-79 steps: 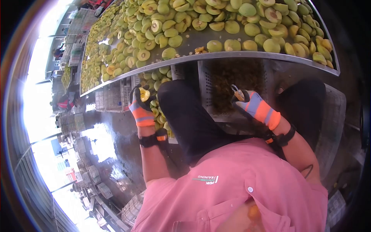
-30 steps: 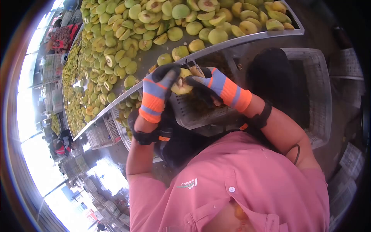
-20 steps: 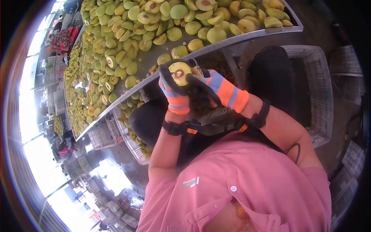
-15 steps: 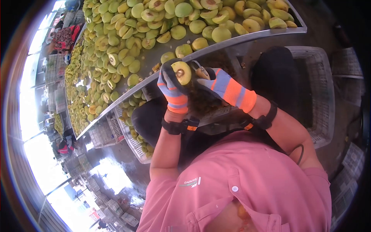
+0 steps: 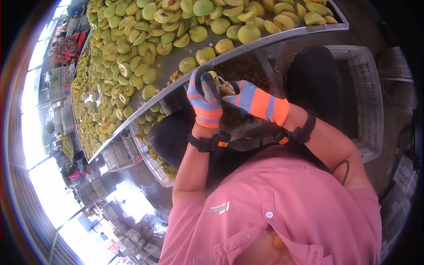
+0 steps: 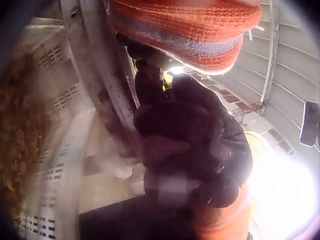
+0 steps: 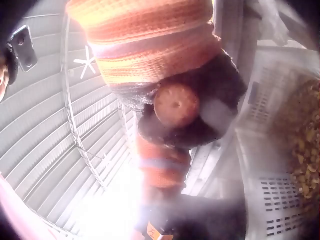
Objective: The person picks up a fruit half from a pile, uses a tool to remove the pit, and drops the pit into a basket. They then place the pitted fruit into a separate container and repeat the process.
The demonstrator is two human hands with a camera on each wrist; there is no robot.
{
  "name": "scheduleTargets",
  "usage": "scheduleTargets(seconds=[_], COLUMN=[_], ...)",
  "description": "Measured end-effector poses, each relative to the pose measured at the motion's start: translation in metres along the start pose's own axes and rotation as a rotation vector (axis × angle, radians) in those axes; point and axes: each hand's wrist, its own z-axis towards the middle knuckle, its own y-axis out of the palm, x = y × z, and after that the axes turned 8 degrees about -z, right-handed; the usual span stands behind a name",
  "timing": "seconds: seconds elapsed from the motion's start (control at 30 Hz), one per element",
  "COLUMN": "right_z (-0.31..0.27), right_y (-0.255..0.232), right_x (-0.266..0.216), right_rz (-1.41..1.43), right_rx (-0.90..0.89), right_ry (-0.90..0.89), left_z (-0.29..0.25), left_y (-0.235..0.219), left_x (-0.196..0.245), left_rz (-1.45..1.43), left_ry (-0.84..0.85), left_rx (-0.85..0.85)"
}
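In the head view my left hand [image 5: 205, 100], in a dark-palmed glove with orange and grey stripes, grips a yellow-green fruit half [image 5: 215, 76]. Its cut face is mostly hidden now; a sliver of it shows between dark fingers in the left wrist view. My right hand [image 5: 260, 104], gloved alike, holds a coring tool [image 5: 228, 87] with a wooden handle and a bent metal loop. The tool's head is right at the fruit. In the right wrist view the round butt of the wooden handle [image 7: 176, 105] sticks out of the fist.
A metal-rimmed table [image 5: 282, 36] heaped with fruit halves [image 5: 132, 48] lies ahead. Below its edge stands a perforated crate [image 7: 272, 200] with brown scraps [image 7: 306, 150]. Another crate [image 5: 373, 110] is at the right, and a fruit-filled crate [image 5: 154, 170] at the left.
My hands, apart at first, have come together by the table edge. Over the last half second the fruit half has turned, its cut face swinging from view toward the tool.
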Motion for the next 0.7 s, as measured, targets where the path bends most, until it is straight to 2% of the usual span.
scheduleTargets(seconds=[0.1,0.2,0.27,0.3,0.4,0.5,0.57,0.6,0.7], right_z=[0.028,0.026,0.039,0.044,0.036,0.024,0.03,0.033,0.029], right_y=[0.012,0.009,0.016,0.018,0.016,0.011,0.015,0.016,0.018], right_x=[0.028,0.028,0.04,0.045,0.039,0.028,0.032,0.034,0.03], right_rz=[-0.008,-0.084,-0.148,-0.179,-0.229,-0.339,-0.217,-0.158,-0.054], right_rx=[0.064,0.07,0.16,0.206,0.211,0.203,0.177,0.166,0.266], right_ry=[-0.188,-0.166,-0.32,-0.397,-0.421,-0.352,-0.364,-0.373,-0.358], left_z=[-0.003,-0.005,-0.003,-0.003,-0.007,-0.008,-0.003,-0.001,-0.001], left_y=[0.0,-0.002,-0.005,-0.004,0.0,0.0,-0.003,-0.005,0.003], left_x=[-0.012,-0.015,-0.017,-0.015,-0.012,-0.015,-0.015,-0.01,0.007], left_rz=[0.097,0.168,0.262,0.206,0.048,-0.081,-0.167,-0.163,-0.098], left_ry=[0.124,0.174,0.228,0.163,-0.002,-0.106,-0.184,-0.204,-0.095], left_rx=[-0.007,-0.052,-0.092,-0.077,-0.024,0.025,0.007,-0.001,0.034])
